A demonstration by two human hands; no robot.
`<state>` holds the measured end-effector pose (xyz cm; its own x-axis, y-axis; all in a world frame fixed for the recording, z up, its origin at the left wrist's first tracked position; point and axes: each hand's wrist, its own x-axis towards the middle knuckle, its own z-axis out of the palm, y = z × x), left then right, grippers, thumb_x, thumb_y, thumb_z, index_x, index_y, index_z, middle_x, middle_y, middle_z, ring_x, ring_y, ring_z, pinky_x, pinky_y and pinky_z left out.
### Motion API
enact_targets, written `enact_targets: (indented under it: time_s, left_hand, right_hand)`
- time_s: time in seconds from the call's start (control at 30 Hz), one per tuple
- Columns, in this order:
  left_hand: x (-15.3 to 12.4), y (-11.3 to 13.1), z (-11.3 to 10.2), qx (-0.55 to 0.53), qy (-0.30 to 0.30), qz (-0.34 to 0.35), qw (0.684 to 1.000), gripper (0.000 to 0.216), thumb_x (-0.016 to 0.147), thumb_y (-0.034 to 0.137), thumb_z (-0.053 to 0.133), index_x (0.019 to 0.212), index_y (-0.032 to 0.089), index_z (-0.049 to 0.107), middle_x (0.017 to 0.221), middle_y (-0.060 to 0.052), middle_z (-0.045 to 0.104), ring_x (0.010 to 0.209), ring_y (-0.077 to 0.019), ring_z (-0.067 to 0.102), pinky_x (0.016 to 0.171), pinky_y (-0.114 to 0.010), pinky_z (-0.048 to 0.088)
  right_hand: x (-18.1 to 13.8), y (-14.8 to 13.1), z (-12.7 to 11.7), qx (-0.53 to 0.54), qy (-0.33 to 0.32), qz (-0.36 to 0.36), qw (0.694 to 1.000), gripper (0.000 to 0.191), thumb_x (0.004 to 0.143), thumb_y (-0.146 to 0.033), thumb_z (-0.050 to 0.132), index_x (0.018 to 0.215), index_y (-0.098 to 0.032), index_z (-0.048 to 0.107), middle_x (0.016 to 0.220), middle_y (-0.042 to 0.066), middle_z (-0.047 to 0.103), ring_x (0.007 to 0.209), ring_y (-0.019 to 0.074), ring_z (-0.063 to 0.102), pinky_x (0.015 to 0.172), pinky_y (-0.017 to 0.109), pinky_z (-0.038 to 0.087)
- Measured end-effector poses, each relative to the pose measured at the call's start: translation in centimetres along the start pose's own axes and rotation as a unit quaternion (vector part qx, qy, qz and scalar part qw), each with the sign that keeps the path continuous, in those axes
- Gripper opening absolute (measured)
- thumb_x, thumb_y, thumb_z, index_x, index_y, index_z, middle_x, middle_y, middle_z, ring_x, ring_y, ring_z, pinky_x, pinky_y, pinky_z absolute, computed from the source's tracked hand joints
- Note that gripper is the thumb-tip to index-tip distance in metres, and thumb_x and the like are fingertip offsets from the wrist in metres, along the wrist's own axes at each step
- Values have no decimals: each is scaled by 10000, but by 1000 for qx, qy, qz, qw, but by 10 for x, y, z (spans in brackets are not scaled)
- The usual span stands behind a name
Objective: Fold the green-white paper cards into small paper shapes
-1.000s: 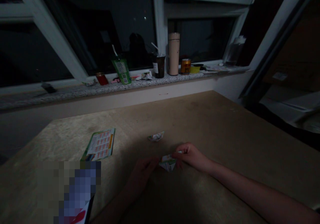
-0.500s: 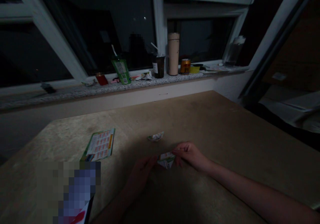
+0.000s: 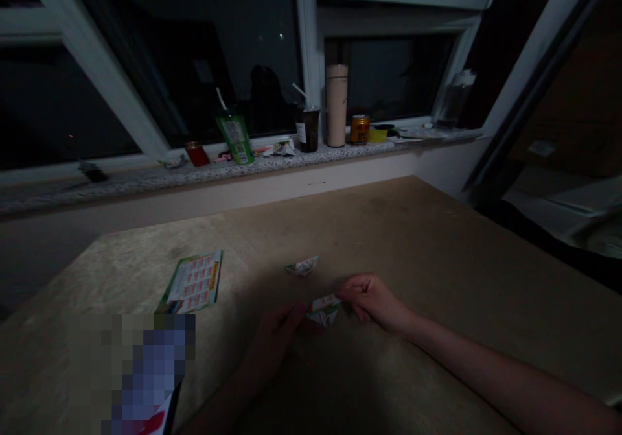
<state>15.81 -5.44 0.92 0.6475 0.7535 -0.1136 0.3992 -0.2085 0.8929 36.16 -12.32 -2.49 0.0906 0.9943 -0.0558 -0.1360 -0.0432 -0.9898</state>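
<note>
On the tan table [image 3: 437, 253], both of my hands meet at a small folded piece of printed paper [image 3: 321, 310]. My left hand [image 3: 275, 341] pinches its left edge, fingers curled, in deep shadow. My right hand [image 3: 372, 299] pinches the paper's upper right corner with fingers closed. A second small folded paper [image 3: 302, 266] lies just beyond them on the table, untouched. A flat printed leaflet [image 3: 193, 282] lies to the left.
A stone windowsill [image 3: 146, 177] behind the table carries a green carton with a straw [image 3: 235, 135], a dark cup [image 3: 309, 128], a tall tumbler [image 3: 337, 104], small jars and scraps. A blurred-out object [image 3: 146, 370] sits at the near left.
The folded paper has been turned and drawn slightly upward between my fingers. My right hand shifted a little away from me; the left hand barely moved.
</note>
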Motion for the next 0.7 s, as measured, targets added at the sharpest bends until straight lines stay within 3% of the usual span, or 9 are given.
enact_targets:
  time_s: [0.17,0.37,0.6,0.7]
  left_hand:
    - [-1,2,0,-16,11,-11,1000,454,878,478,407,723,193,726,747,-21,745,823,-259,663,829,-330,456]
    - [-1,-3,-1,-29,32,-17,999,391,839,470,473,954,197,729,967,-27,740,980,-272,633,898,-350,445]
    - [-1,-4,-1,-105,-38,25,993,318,806,371,551,1053,232,693,1101,-28,701,1081,-267,597,970,-382,413]
    - [-2,-2,-1,-141,-49,55,987,416,832,376,553,1223,239,587,1221,-47,639,1135,-272,563,988,-401,396]
  right_hand:
    - [2,0,0,69,-5,-12,998,333,684,-422,756,789,-117,675,495,-18,617,372,73,489,387,185,361]
    - [-1,-6,1,85,-14,-37,996,313,752,-429,702,705,-121,668,580,22,664,459,94,549,499,225,422]
    - [-2,-8,0,40,-10,-58,997,322,804,-428,648,679,-132,673,604,19,654,523,109,563,572,240,429]
    - [-3,-9,0,-2,-13,-69,998,325,801,-441,646,673,-143,667,579,6,629,562,121,569,602,248,444]
